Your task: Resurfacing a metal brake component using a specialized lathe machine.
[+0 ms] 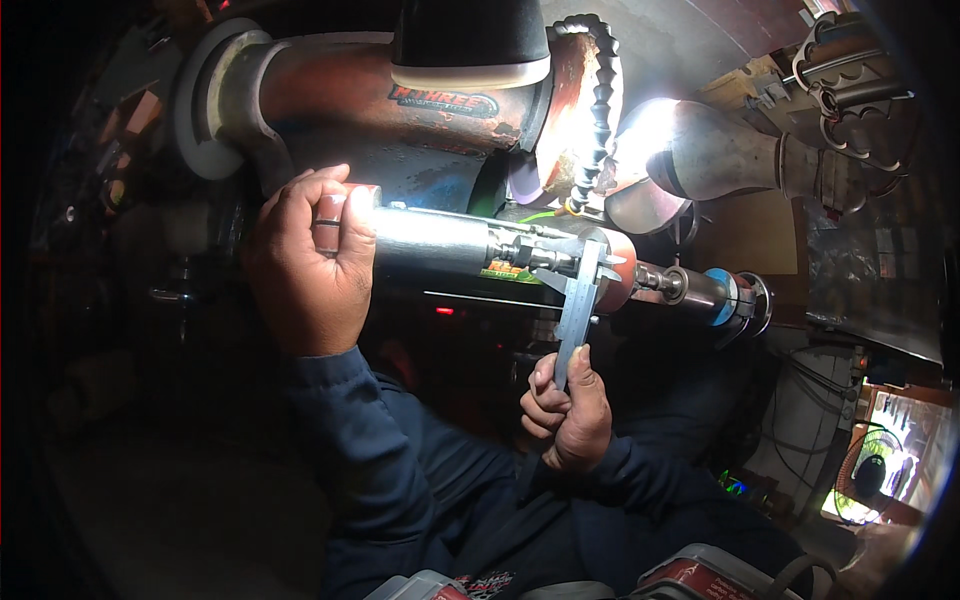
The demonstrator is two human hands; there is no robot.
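A shiny steel cylinder is seen lying horizontally at the middle of the view, mounted in a machine. Its left end is gripped by the left hand, whose fingers are wrapped over the top of it; a ring is worn on one finger. To the right, the cylinder narrows to a stepped shaft, across which the jaws of a vernier caliper are set, just beside a reddish disc. The lower end of the caliper's beam is held by the right hand, closed around it with the thumb lying up along the scale. Both forearms are covered by dark blue sleeves. Above the cylinder a rusty machine housing is seen, and a black segmented coolant hose curves down beside it. A bright lamp is shining at the upper right.
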